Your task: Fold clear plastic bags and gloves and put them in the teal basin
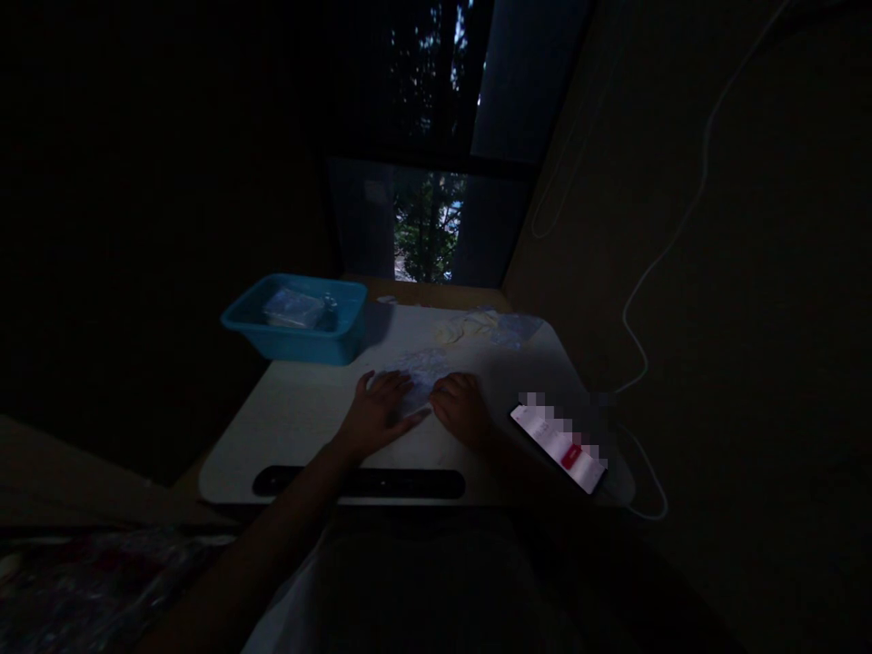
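A crinkled piece of clear plastic wrap or bag (423, 365) lies on the white table (300, 427) in front of me. My left hand (376, 416) rests on its left side, fingers spread and thumb stretched toward the right. At its right edge my right hand (463, 411) is closed, with curled fingers gripping the plastic. The room is dark, so the fingertips and the exact kind of plastic are hard to make out.
A blue plastic basin (306, 347) holding a wrapped white package (294, 309) stands at the back left. Crumpled pale material (470, 325) lies at the back right. A lit phone (559, 447) and a white cable (662, 518) are on the right. A slot (401, 483) runs along the front.
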Demonstrator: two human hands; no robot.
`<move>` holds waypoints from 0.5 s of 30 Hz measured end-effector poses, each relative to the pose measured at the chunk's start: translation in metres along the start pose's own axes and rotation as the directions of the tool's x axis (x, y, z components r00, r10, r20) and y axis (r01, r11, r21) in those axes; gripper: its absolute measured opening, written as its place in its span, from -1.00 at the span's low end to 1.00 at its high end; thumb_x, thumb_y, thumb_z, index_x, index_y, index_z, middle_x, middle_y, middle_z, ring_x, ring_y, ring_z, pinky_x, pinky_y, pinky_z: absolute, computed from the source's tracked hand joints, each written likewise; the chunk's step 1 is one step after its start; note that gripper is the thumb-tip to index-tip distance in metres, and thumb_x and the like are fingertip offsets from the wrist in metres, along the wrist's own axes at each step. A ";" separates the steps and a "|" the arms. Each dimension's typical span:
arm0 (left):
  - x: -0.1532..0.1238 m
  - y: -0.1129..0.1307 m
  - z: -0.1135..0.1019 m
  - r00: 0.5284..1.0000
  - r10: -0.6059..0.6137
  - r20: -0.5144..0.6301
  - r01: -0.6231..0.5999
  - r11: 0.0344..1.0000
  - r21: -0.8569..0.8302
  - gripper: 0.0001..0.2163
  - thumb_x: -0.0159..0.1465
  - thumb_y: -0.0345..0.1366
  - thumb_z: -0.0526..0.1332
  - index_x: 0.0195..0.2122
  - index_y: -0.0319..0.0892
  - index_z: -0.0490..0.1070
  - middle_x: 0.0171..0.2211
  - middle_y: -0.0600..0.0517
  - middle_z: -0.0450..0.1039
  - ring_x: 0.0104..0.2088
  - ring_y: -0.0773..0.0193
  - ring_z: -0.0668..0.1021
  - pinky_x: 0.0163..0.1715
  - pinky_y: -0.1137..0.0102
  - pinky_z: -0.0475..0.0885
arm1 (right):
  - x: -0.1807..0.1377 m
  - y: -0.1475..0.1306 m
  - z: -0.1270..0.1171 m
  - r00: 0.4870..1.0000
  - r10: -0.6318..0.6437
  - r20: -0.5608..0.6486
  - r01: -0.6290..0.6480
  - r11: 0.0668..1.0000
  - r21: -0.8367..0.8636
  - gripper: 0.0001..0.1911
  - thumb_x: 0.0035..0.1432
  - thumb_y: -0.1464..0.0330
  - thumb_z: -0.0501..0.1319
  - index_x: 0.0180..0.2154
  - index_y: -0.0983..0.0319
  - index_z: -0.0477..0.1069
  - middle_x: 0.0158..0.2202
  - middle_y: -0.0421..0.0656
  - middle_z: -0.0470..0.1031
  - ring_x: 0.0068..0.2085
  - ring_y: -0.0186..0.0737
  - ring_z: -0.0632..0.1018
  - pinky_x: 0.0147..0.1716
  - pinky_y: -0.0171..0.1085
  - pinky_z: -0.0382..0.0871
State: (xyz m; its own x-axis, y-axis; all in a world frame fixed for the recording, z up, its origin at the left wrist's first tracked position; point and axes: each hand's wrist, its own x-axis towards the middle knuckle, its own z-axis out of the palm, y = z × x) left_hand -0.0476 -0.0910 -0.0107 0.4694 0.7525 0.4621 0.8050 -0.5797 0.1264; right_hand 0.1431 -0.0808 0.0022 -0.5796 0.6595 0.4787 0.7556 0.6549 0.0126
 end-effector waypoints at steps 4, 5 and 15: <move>0.000 0.000 0.000 0.998 0.016 -0.058 -0.015 1.000 0.022 -0.72 0.18 -0.21 0.06 -0.15 -0.19 0.39 -0.10 -0.11 0.43 -0.03 0.12 0.39 0.03 0.09 0.10 | -0.001 0.004 -0.003 0.999 0.001 -0.037 0.001 0.998 0.059 -0.84 0.12 0.42 0.07 -0.39 0.23 0.43 -0.28 -0.14 0.47 -0.19 -0.23 0.34 -0.18 -0.21 0.08; 0.001 0.001 0.000 0.998 0.019 -0.062 -0.018 1.000 0.018 -0.75 0.19 -0.26 0.04 -0.18 -0.18 0.41 -0.13 -0.09 0.45 -0.05 0.14 0.41 0.02 0.11 0.12 | -0.002 0.004 -0.003 0.999 0.000 -0.039 0.003 0.997 0.072 -0.85 0.11 0.42 0.09 -0.36 0.23 0.43 -0.27 -0.13 0.47 -0.18 -0.22 0.34 -0.17 -0.20 0.08; 0.000 0.000 -0.001 0.994 0.056 -0.098 -0.058 0.998 -0.017 -0.76 0.16 -0.31 0.05 -0.19 -0.20 0.42 -0.18 -0.11 0.48 -0.11 0.15 0.44 -0.03 0.16 0.21 | 0.004 0.000 -0.001 1.000 0.008 -0.004 -0.008 0.995 0.095 -0.84 0.11 0.42 0.09 -0.37 0.20 0.45 -0.31 -0.18 0.50 -0.19 -0.25 0.39 -0.12 -0.18 0.05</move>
State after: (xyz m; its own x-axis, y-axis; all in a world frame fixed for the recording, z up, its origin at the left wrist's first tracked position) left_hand -0.0482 -0.0910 -0.0093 0.4758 0.6849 0.5518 0.7701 -0.6275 0.1149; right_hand 0.1409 -0.0789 0.0054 -0.5723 0.6633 0.4823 0.7275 0.6820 -0.0747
